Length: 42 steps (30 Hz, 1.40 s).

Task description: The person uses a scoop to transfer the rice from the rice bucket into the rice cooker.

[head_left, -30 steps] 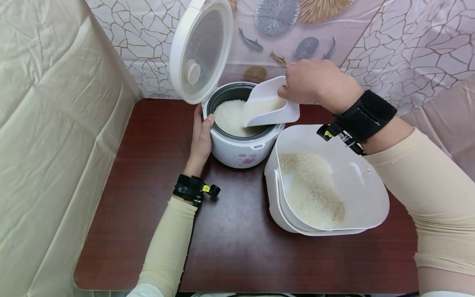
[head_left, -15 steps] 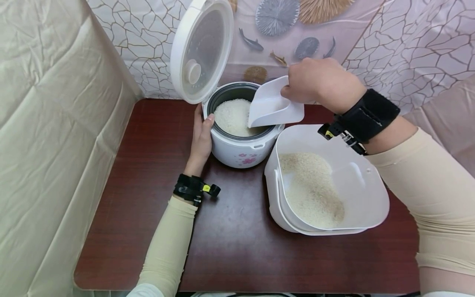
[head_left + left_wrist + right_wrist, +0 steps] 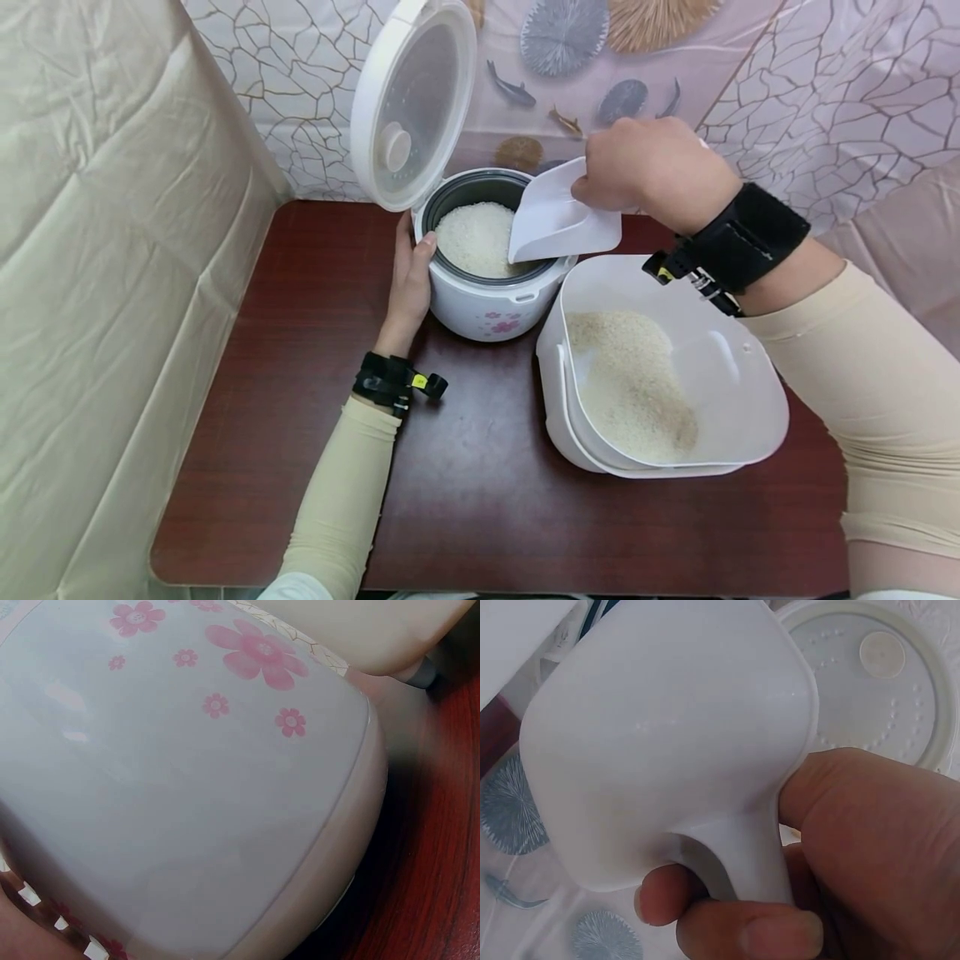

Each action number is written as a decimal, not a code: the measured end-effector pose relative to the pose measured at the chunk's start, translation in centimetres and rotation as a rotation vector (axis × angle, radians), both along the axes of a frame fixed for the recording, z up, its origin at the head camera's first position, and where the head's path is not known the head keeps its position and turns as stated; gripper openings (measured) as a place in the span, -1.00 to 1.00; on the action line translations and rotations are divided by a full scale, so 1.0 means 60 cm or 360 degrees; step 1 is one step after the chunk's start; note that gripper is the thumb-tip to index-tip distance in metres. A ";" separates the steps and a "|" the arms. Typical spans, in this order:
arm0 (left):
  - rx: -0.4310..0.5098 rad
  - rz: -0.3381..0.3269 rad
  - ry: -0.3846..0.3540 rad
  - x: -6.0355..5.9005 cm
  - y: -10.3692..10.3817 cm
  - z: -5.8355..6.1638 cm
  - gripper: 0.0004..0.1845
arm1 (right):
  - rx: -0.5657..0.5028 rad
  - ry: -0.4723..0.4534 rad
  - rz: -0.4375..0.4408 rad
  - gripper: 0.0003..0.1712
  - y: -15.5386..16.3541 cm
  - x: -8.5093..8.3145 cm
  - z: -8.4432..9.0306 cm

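Nearest, by the right front part of the dark red table (image 3: 465,500): a white square tub (image 3: 742,417) with raw rice (image 3: 630,383) heaped along its left side. Farther back, near the middle of the far edge: a white rice cooker (image 3: 487,308) with pink flowers, lid (image 3: 412,100) tipped up at the back left, more rice inside its pot, left hand (image 3: 408,283) flat against its left wall with straight fingers and the thumb at the rim. Above the cooker's right rim: a white scoop (image 3: 558,221) tilted mouth-down toward the pot, its handle clamped in the curled fingers of the right hand (image 3: 652,171).
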State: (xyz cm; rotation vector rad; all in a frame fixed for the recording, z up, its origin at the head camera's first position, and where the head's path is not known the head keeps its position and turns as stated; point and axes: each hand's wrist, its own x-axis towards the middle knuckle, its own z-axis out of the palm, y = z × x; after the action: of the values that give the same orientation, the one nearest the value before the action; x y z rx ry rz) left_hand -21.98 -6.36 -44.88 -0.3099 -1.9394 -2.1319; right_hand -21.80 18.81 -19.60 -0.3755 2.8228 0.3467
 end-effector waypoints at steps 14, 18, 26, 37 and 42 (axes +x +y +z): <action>0.0037 -0.0028 -0.0028 0.000 0.003 0.005 -0.05 | -0.0056 0.0086 0.0071 -0.59 0.022 -0.001 -0.009; 0.0043 -0.0028 -0.0040 0.001 0.000 0.007 -0.04 | -0.0085 0.0080 0.0112 -0.55 0.035 -0.003 -0.013; 0.0008 0.0005 -0.0031 0.002 -0.001 0.006 -0.07 | -0.0166 0.0059 0.0096 -0.51 0.067 0.001 -0.020; 0.0011 0.0002 -0.0031 0.003 -0.002 0.004 -0.07 | -0.0345 0.0199 0.0094 -0.47 0.112 0.018 -0.020; 0.0029 -0.0014 -0.0016 0.008 0.002 0.010 -0.10 | -0.0387 0.0280 0.0102 -0.46 0.134 0.036 -0.017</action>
State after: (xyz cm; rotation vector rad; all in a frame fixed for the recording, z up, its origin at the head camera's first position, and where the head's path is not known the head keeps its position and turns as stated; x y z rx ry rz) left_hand -21.51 -6.24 -44.26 -0.3053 -1.9267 -2.1593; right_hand -19.64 26.87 -20.60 -0.5098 3.0398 0.0492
